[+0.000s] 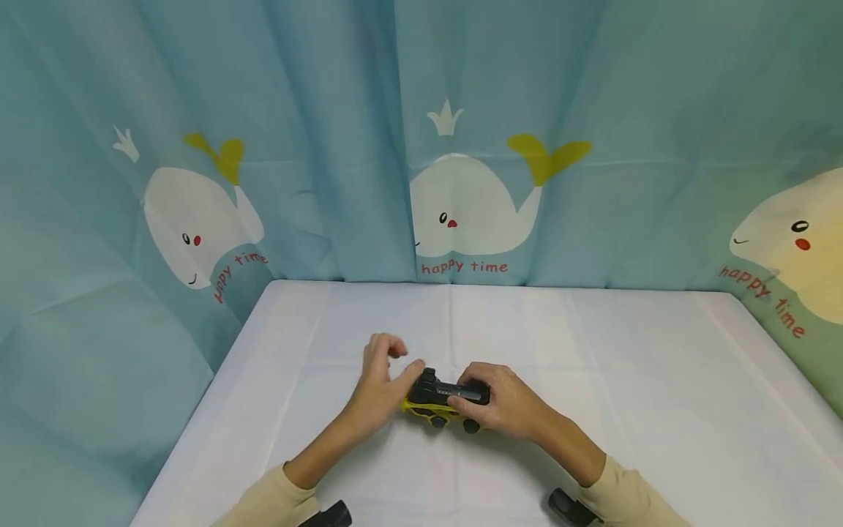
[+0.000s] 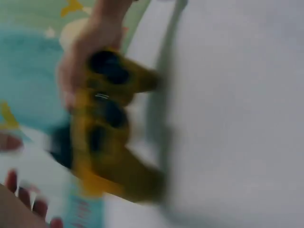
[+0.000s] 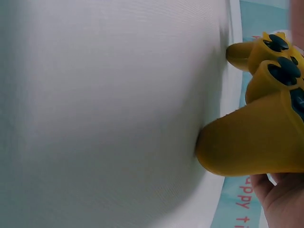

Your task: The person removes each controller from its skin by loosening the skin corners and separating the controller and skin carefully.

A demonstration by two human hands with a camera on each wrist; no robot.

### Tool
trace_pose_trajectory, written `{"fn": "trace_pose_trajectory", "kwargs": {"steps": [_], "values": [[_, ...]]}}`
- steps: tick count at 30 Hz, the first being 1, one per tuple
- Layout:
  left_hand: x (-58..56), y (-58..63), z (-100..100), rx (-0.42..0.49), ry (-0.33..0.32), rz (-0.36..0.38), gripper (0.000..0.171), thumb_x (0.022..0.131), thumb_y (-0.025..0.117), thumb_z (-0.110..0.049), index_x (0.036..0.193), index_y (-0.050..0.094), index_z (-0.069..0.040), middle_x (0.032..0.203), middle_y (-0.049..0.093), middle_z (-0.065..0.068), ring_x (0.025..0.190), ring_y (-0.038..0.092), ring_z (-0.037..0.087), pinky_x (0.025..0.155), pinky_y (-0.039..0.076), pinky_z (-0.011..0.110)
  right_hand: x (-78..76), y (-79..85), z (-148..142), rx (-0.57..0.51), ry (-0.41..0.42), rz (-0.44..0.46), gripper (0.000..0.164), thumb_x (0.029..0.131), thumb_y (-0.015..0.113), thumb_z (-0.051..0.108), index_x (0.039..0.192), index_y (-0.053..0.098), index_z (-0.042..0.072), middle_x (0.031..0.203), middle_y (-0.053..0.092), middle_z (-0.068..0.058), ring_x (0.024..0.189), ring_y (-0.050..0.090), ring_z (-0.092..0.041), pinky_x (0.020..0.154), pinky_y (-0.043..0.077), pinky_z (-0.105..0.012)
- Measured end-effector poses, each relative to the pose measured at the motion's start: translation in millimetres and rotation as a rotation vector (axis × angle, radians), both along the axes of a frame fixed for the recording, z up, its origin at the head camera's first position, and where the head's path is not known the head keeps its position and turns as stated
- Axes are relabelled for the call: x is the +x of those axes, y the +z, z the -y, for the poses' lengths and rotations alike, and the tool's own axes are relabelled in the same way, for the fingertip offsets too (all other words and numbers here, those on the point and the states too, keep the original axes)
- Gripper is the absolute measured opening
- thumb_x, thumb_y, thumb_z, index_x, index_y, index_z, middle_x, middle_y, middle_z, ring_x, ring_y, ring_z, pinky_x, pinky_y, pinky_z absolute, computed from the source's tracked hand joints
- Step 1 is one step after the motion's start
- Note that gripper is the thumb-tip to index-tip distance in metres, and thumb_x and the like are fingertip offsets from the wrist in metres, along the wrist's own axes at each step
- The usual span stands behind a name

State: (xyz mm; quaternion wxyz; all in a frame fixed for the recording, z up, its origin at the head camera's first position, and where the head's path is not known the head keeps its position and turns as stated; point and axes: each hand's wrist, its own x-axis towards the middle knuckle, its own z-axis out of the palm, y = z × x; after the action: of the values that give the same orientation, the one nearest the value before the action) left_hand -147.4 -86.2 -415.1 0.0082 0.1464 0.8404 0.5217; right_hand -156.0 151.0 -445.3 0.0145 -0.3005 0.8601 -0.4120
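Right hand (image 1: 507,402) is holding the game controller (image 1: 443,395) by its right end, fingers (image 1: 479,371) on the upper side, thumb (image 1: 464,405) lying across the near side. Left hand (image 1: 380,380) is gripping nothing: its fingers are bending loosely and standing well apart from its thumb, which is sitting right at the controller's left end. Can't tell whether that thumb is touching; left wrist view is blurring.

Controller is sitting at mid tabletop (image 1: 593,351), between the two hands. It's standing up on edge: black side is facing up, yellow face is turning toward the person. Both yellow grips (image 3: 247,137) are pointing down, tips reaching the tabletop, looks like contact. Black thumbsticks (image 3: 286,67) are showing on the yellow face in right wrist view.

Beige sleeves (image 1: 626,492) are covering both forearms; a black device (image 1: 571,507) is sitting by each cuff. White cloth is covering the tabletop, fold lines running through it. Blue-green curtain (image 1: 349,110) is hanging behind and along the left, carrying whale prints (image 1: 467,212) with red "happy time" lettering (image 1: 464,268).
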Motion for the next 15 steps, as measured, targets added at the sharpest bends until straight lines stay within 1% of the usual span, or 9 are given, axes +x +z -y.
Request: {"fn": "trace_pose_trajectory", "kwargs": {"steps": [1,3,5,6,7,9,10,12,15], "values": [[-2.7,5.0,-5.0,-0.104,-0.057,-0.05,0.029,0.097,0.067,-0.028,0.112,0.05,-0.009,0.114,0.046,0.005,0.111,0.043,0.024,0.094,0.035,0.047,0.9,-0.1,-1.0,-0.019,0.006,0.016,0.014,0.096,0.072,0.031,0.098,0.067,0.019,0.085,0.061,0.012,0.072,0.057,-0.007,0.065,0.051,-0.029],[-9.5,12.2,-13.5,-0.309,-0.219,-0.103,0.035,0.1,0.064,-0.039,0.119,0.057,-0.011,0.118,0.054,0.001,0.114,0.049,0.021,0.098,0.036,0.048,3.4,-1.3,-3.8,-0.063,0.009,0.075,0.017,0.098,0.069,0.027,0.107,0.064,0.013,0.089,0.061,0.007,0.076,0.058,-0.01,0.069,0.051,-0.029],[-17.1,12.0,-17.7,-0.485,-0.379,-0.132,0.038,0.101,0.06,-0.048,0.117,0.064,-0.014,0.111,0.06,-0.007,0.105,0.056,0.013,0.094,0.043,0.04,7.3,-2.9,-7.7,-0.115,0.001,0.18,0.024,0.104,0.06,0.025,0.118,0.056,0.006,0.097,0.06,0.001,0.085,0.059,-0.015,0.076,0.051,-0.03],[-19.8,10.1,-18.3,-0.546,-0.434,-0.132,0.038,0.102,0.058,-0.05,0.115,0.067,-0.016,0.106,0.062,-0.01,0.099,0.058,0.009,0.089,0.046,0.036,9.2,-3.6,-10.1,-0.142,-0.005,0.232,0.026,0.107,0.054,0.024,0.122,0.053,0.003,0.101,0.06,-0.002,0.09,0.059,-0.018,0.08,0.05,-0.031],[-21.4,7.3,-18.3,-0.577,-0.468,-0.123,0.038,0.103,0.055,-0.051,0.111,0.069,-0.018,0.101,0.061,-0.013,0.091,0.058,0.006,0.082,0.048,0.033,10.7,-4.7,-13.4,-0.165,-0.013,0.281,0.026,0.109,0.048,0.025,0.122,0.051,0.002,0.104,0.059,-0.005,0.094,0.059,-0.021,0.083,0.049,-0.032],[-22.7,1.2,-17.6,-0.587,-0.481,-0.121,0.037,0.104,0.053,-0.051,0.105,0.071,-0.019,0.091,0.059,-0.015,0.08,0.056,0.004,0.071,0.049,0.028,12.7,-7.0,-21.6,-0.181,-0.043,0.338,0.032,0.113,0.037,0.03,0.12,0.051,0.002,0.108,0.057,-0.008,0.097,0.057,-0.024,0.085,0.048,-0.032],[-22.2,-0.8,-16.8,-0.598,-0.471,-0.143,0.036,0.104,0.053,-0.051,0.104,0.07,-0.019,0.089,0.057,-0.014,0.077,0.054,0.004,0.068,0.048,0.027,13.5,-7.3,-26.4,-0.182,-0.064,0.355,0.034,0.113,0.034,0.031,0.119,0.053,0.004,0.107,0.058,-0.008,0.097,0.057,-0.025,0.085,0.047,-0.032],[-19.4,-3.4,-16.7,-0.608,-0.431,-0.195,0.036,0.104,0.053,-0.051,0.102,0.069,-0.019,0.087,0.054,-0.013,0.074,0.052,0.005,0.065,0.046,0.027,13.9,-6.7,-36.1,-0.188,-0.099,0.357,0.034,0.113,0.037,0.032,0.113,0.057,0.005,0.102,0.058,-0.008,0.092,0.056,-0.026,0.08,0.046,-0.032],[-14.1,-7.0,-17.8,-0.645,-0.381,-0.278,0.037,0.103,0.054,-0.052,0.098,0.068,-0.017,0.084,0.053,-0.012,0.068,0.05,0.005,0.059,0.044,0.026,15.9,-4.2,-47.3,-0.178,-0.141,0.355,0.03,0.11,0.048,0.032,0.102,0.057,0.004,0.086,0.056,-0.006,0.078,0.052,-0.023,0.068,0.043,-0.031]]}}
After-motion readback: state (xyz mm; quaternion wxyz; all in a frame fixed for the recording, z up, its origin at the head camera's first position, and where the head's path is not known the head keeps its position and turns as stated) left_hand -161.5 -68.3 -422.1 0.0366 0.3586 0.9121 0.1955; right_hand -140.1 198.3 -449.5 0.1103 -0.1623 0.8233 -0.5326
